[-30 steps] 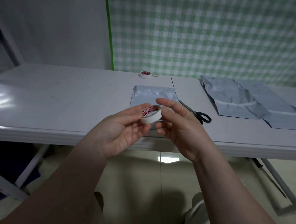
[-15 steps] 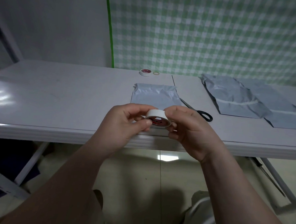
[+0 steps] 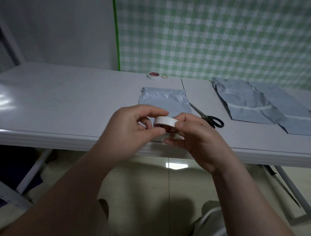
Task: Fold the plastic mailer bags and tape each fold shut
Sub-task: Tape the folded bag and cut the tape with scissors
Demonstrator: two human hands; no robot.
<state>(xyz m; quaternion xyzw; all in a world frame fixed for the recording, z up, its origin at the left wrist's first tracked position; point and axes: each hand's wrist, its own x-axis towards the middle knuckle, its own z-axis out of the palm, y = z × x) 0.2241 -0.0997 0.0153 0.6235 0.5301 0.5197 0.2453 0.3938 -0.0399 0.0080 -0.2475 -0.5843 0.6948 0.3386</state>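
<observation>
A white tape roll [image 3: 164,122] with a red core is held above the table's front edge between both hands. My left hand [image 3: 132,127] pinches its left side with thumb and fingers. My right hand [image 3: 193,136] grips its right side, fingers curled under it. Behind the hands lies a folded grey mailer bag [image 3: 163,100], its near part hidden by the hands. Two more grey mailer bags [image 3: 245,104] [image 3: 295,118] lie flat at the right, overlapping.
Black-handled scissors [image 3: 208,117] lie just right of the folded bag. A second tape roll [image 3: 152,75] and a rubber band [image 3: 164,76] sit at the back of the white table [image 3: 61,104]. A green checked cloth hangs behind.
The roll has turned from its open face showing to its white outer band facing me, and both hands have closed in around it, lower toward the table edge.
</observation>
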